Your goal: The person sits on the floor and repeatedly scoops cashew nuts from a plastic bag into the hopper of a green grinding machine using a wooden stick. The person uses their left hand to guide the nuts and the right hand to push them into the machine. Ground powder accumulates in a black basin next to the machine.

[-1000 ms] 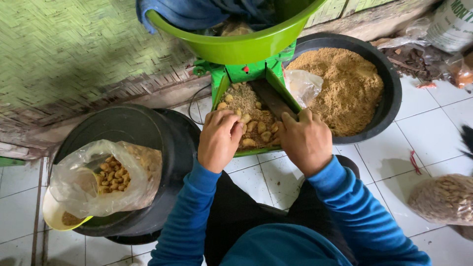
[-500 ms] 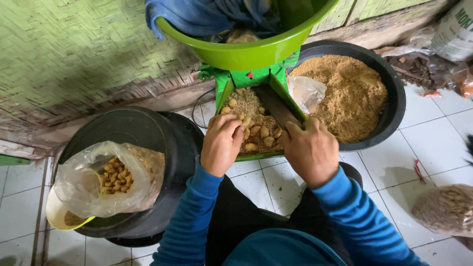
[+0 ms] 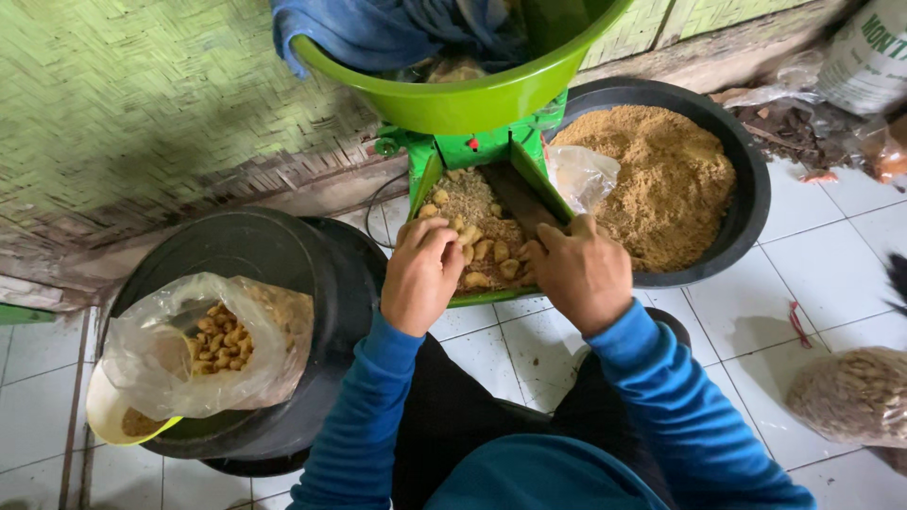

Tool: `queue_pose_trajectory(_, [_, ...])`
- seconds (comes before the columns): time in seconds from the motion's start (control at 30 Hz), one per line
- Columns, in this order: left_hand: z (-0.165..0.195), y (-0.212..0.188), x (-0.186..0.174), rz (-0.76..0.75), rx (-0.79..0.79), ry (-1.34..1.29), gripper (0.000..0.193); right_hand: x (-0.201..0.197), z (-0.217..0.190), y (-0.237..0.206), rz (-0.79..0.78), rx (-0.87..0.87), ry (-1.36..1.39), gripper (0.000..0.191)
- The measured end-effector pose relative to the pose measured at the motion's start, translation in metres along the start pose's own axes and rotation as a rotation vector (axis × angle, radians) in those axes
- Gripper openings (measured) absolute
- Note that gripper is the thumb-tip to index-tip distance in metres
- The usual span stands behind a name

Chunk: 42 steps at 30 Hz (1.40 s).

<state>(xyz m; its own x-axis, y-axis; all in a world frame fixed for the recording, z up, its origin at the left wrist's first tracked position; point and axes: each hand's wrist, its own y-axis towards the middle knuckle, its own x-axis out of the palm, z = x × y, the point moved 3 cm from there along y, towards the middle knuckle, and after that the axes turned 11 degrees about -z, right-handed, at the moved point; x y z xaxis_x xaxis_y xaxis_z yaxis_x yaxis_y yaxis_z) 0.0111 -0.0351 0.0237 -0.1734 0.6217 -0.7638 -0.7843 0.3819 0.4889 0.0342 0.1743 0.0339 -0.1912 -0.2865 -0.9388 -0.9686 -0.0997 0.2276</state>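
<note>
A green tray (image 3: 491, 295) slopes out from under a big green hopper bowl (image 3: 472, 99). It holds pale nut-like pieces (image 3: 487, 253) mixed with brown crumbs. My left hand (image 3: 422, 274) lies on the tray's left side, fingers curled down onto the pieces. My right hand (image 3: 578, 272) rests on the tray's right side, its fingertips at a dark strip (image 3: 518, 200) along the tray wall. The backs of both hands hide what the fingers close on. Both sleeves are blue.
A black basin (image 3: 746, 203) heaped with brown ground meal sits to the right of the tray. To the left, a clear bag of nut pieces (image 3: 203, 345) lies on a black tub (image 3: 283, 260), beside a pale bowl (image 3: 109, 425). A blue cloth (image 3: 378, 28) hangs in the hopper. Another filled bag (image 3: 850, 397) lies at far right.
Both hands have slid a little further up the tray toward the hopper, moving over the pieces. The view has shifted slightly.
</note>
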Motion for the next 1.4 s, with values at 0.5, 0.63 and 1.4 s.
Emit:
queue_pose_trajectory(0.5, [0.006,0.002,-0.006,-0.001,-0.017,0.101,0.018,-0.118,-0.012,-0.043,0.166,-0.168,-0.169,0.023])
queue_pose_trajectory(0.63, [0.006,0.002,-0.006,0.013,-0.005,0.104,0.015,-0.159,-0.012,-0.046,0.136,-0.165,-0.257,0.020])
queue_pose_trajectory(1.4, [0.003,0.001,-0.004,0.015,0.022,0.083,0.013,-0.066,0.002,-0.044,0.132,-0.089,-0.095,0.020])
